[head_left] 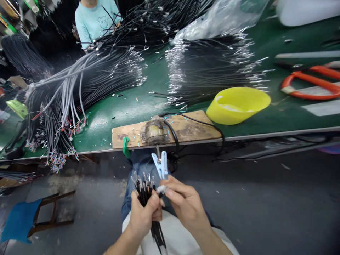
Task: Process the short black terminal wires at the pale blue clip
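Note:
My left hand [145,210] is closed round a bundle of black cables [145,193], whose stripped silvery ends point up and away from me. Close beside it, the fingers of my right hand [184,202] pinch a whitish cable end [161,190] at the bundle's right side; its fine detail is blurred. Just beyond my right fingertips, a light blue clothespin [161,164] sits on the shaft of a small grimy motor [155,131]. That motor is fixed on a wooden board [188,127] at the table's front edge.
On the green table [127,102] lie piles of black cables [209,67] and grey cables [69,92]. A yellow oval container [239,106] and orange-handled scissors [308,83] are on the right. A green clamp [126,147] grips the board. A person [95,21] is across the table; a blue chair [21,219] stands left.

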`<move>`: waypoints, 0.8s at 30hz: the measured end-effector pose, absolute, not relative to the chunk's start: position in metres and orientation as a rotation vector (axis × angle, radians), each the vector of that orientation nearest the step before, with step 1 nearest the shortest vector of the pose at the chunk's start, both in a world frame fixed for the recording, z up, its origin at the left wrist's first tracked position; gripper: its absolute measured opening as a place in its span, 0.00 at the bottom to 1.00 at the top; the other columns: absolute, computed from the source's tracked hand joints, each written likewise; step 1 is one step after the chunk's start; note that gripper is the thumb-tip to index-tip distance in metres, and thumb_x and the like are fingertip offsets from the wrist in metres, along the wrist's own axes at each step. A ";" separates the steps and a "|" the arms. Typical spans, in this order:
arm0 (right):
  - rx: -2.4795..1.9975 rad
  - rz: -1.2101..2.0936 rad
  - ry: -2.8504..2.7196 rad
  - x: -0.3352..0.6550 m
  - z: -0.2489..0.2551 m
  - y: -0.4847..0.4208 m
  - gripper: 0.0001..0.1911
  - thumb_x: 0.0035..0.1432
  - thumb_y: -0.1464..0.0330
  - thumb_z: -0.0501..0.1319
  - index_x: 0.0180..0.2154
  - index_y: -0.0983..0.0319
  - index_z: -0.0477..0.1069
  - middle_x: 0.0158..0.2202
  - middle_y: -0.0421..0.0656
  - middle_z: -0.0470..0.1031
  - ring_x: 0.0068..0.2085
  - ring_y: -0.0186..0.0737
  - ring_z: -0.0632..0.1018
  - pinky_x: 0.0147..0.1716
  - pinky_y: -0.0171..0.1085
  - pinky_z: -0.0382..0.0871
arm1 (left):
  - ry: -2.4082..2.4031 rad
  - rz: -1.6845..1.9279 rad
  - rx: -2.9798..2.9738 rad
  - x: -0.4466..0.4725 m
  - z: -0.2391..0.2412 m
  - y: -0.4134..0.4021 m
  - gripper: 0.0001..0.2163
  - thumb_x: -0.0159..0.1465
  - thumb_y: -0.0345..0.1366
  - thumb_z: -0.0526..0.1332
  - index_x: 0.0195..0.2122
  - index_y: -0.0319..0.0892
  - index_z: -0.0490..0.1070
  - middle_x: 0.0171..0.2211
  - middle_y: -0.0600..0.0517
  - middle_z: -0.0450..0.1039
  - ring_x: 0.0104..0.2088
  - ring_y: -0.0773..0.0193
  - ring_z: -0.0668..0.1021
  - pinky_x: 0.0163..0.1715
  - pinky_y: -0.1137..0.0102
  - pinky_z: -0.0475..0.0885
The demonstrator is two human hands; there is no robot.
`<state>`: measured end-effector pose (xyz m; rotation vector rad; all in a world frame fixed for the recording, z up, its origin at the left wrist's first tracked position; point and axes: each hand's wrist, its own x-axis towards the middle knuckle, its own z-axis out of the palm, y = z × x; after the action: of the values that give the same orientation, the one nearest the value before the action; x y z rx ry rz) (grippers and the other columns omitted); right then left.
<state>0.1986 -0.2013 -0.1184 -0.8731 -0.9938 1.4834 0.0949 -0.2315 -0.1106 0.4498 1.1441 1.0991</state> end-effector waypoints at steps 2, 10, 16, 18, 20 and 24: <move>-0.852 1.627 -0.851 0.200 -0.119 -0.199 0.16 0.51 0.60 0.61 0.17 0.61 0.72 0.18 0.40 0.63 0.22 0.36 0.65 0.21 0.35 0.59 | 1.170 1.034 0.479 0.093 -0.108 -0.230 0.24 0.44 0.54 0.68 0.18 0.41 0.57 0.11 0.64 0.51 0.09 0.82 0.50 0.09 0.79 0.43; -0.904 1.534 -0.958 0.202 -0.104 -0.197 0.14 0.48 0.59 0.65 0.20 0.61 0.69 0.22 0.40 0.65 0.24 0.37 0.67 0.23 0.35 0.61 | 1.261 1.027 0.550 0.089 -0.099 -0.231 0.21 0.47 0.53 0.67 0.21 0.41 0.62 0.13 0.61 0.52 0.12 0.78 0.53 0.12 0.76 0.46; -1.004 1.108 -1.090 0.195 -0.104 -0.200 0.12 0.54 0.64 0.61 0.21 0.60 0.68 0.22 0.40 0.66 0.26 0.38 0.66 0.27 0.37 0.61 | 1.321 1.073 0.597 0.091 -0.103 -0.228 0.21 0.48 0.54 0.66 0.24 0.41 0.62 0.14 0.63 0.51 0.13 0.79 0.51 0.12 0.78 0.48; -0.962 1.214 -1.094 0.198 -0.104 -0.198 0.11 0.53 0.63 0.62 0.22 0.60 0.70 0.23 0.41 0.67 0.27 0.40 0.68 0.29 0.38 0.61 | 1.313 1.055 0.652 0.087 -0.101 -0.225 0.21 0.49 0.55 0.65 0.23 0.40 0.64 0.13 0.62 0.51 0.12 0.79 0.51 0.11 0.77 0.47; -0.841 1.586 -0.952 0.201 -0.103 -0.194 0.13 0.49 0.57 0.64 0.23 0.60 0.71 0.23 0.41 0.68 0.27 0.40 0.68 0.28 0.37 0.62 | 1.298 1.043 0.737 0.081 -0.097 -0.220 0.21 0.46 0.54 0.66 0.20 0.38 0.67 0.13 0.59 0.55 0.13 0.77 0.55 0.12 0.76 0.52; -0.598 2.147 -0.584 0.207 -0.102 -0.184 0.19 0.34 0.55 0.71 0.20 0.63 0.71 0.19 0.37 0.63 0.21 0.33 0.63 0.23 0.34 0.57 | 1.272 1.041 0.918 0.075 -0.086 -0.211 0.16 0.44 0.47 0.71 0.18 0.38 0.74 0.18 0.51 0.69 0.22 0.63 0.71 0.26 0.67 0.69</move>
<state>0.2070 -0.1835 -0.1020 -0.5984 -0.5839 2.1469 0.0750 -0.2113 -0.0856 0.9179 1.2720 1.0408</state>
